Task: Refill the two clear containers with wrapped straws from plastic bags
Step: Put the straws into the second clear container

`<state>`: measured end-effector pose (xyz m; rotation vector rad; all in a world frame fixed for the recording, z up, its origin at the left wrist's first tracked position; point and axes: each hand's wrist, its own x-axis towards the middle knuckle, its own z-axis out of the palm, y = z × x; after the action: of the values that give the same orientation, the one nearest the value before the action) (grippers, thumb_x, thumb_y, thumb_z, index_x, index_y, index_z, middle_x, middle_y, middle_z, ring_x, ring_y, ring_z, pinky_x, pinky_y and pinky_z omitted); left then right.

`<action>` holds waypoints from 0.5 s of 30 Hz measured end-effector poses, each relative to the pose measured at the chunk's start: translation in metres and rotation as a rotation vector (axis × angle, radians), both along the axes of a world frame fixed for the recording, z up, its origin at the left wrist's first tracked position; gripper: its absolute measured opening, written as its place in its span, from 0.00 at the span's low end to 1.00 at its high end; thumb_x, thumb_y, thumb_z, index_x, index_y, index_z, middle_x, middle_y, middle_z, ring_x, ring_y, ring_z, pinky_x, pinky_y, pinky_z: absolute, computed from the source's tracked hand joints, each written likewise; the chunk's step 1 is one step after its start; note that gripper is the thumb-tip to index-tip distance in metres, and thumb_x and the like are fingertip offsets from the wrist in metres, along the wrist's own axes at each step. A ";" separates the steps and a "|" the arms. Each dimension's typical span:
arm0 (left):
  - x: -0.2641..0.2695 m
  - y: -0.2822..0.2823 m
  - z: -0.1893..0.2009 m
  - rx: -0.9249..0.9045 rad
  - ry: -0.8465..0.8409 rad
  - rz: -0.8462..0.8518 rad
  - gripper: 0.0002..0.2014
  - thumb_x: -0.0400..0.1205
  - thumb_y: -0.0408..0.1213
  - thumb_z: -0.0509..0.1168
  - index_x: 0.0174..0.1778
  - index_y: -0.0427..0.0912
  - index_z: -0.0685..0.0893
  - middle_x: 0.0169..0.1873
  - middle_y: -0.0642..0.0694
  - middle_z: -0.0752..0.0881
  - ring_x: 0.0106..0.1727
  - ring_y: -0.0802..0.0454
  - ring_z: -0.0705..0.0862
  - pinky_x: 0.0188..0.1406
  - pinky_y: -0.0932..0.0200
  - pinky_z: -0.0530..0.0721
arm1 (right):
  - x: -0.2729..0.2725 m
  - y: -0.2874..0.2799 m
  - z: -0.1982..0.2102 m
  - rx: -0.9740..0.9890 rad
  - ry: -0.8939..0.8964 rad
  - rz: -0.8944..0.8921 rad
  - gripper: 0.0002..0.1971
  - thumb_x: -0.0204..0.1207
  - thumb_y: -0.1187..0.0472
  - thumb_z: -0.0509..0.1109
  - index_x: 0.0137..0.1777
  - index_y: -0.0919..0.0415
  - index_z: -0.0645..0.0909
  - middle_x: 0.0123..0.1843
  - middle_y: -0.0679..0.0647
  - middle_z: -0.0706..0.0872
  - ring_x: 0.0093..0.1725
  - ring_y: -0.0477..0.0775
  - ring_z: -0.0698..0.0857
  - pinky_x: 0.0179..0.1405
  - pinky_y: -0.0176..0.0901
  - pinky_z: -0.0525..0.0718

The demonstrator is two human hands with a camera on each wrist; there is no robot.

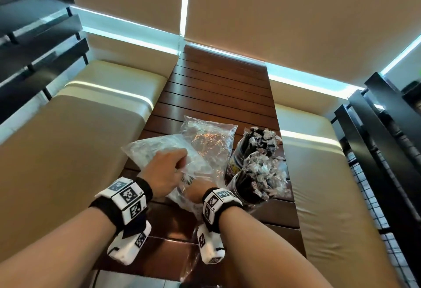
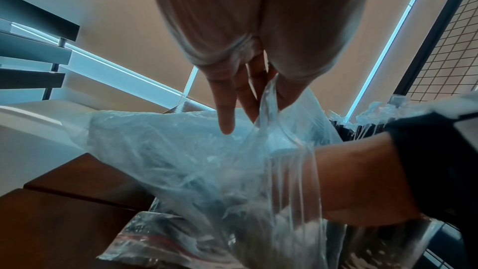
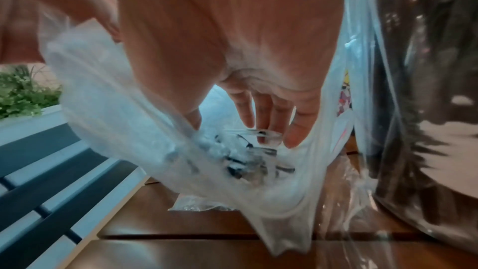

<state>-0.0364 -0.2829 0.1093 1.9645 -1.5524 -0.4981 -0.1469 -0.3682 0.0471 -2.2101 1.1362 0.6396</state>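
Two clear containers (image 1: 255, 148) (image 1: 257, 180), full of black wrapped straws, stand at the right of the wooden table (image 1: 218, 87). A frosted plastic bag (image 1: 155, 151) lies in front of me. My left hand (image 1: 168, 169) pinches the edge of its mouth (image 2: 266, 97) and holds it up. My right hand (image 1: 196, 193) is inside that bag. Its fingers (image 3: 245, 122) stretch down and touch the wrapped straws (image 3: 248, 156) at the bottom, without closing on them. A second, clearer bag (image 1: 211, 142) lies flat behind the first.
Beige bench cushions (image 1: 68, 139) (image 1: 319, 185) flank the narrow table. Dark slatted rails (image 1: 34, 48) stand at the far left and a wire-grid panel (image 1: 387, 196) at the right. The near container (image 3: 426, 109) is close beside my right hand.
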 end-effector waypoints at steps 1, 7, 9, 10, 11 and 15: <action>0.002 0.001 -0.001 -0.005 -0.003 -0.006 0.09 0.73 0.25 0.66 0.35 0.43 0.74 0.32 0.49 0.79 0.36 0.52 0.75 0.34 0.65 0.70 | 0.002 0.002 -0.001 -0.012 -0.016 0.026 0.25 0.85 0.44 0.55 0.74 0.60 0.75 0.71 0.62 0.80 0.72 0.64 0.77 0.70 0.55 0.73; 0.015 0.007 -0.010 0.011 0.026 -0.012 0.11 0.74 0.28 0.67 0.32 0.46 0.73 0.30 0.49 0.78 0.35 0.50 0.75 0.35 0.59 0.73 | 0.013 0.012 0.000 -0.005 -0.123 0.074 0.19 0.86 0.54 0.60 0.73 0.58 0.75 0.68 0.61 0.82 0.64 0.62 0.82 0.57 0.48 0.79; 0.019 0.012 -0.012 0.016 0.041 -0.002 0.10 0.74 0.28 0.67 0.33 0.45 0.74 0.31 0.49 0.80 0.36 0.49 0.77 0.37 0.57 0.75 | 0.019 0.011 -0.003 -0.034 -0.083 0.112 0.18 0.85 0.55 0.61 0.71 0.60 0.77 0.67 0.62 0.82 0.64 0.61 0.81 0.57 0.47 0.79; 0.022 0.015 -0.013 0.029 0.039 0.010 0.09 0.74 0.28 0.67 0.34 0.45 0.75 0.31 0.49 0.80 0.37 0.50 0.78 0.37 0.57 0.76 | 0.021 0.011 -0.007 -0.045 -0.070 0.113 0.18 0.85 0.55 0.61 0.71 0.60 0.77 0.68 0.62 0.82 0.67 0.62 0.80 0.62 0.49 0.77; 0.026 0.017 -0.013 0.041 0.035 0.021 0.09 0.75 0.28 0.67 0.34 0.45 0.75 0.31 0.49 0.81 0.37 0.51 0.78 0.37 0.58 0.76 | 0.022 0.012 -0.008 -0.038 -0.042 0.089 0.18 0.85 0.56 0.60 0.71 0.61 0.77 0.69 0.62 0.81 0.68 0.63 0.79 0.65 0.51 0.76; 0.039 0.021 -0.018 0.041 0.019 0.041 0.11 0.74 0.30 0.69 0.32 0.47 0.74 0.30 0.51 0.81 0.35 0.51 0.78 0.37 0.55 0.77 | 0.022 0.009 -0.005 0.071 0.026 0.071 0.18 0.86 0.64 0.58 0.71 0.70 0.77 0.70 0.67 0.80 0.70 0.66 0.79 0.61 0.48 0.75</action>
<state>0.0027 -0.2619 0.0917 2.0121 -1.4983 -0.5345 -0.1252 -0.3588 0.0424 -2.1957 1.0362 0.7292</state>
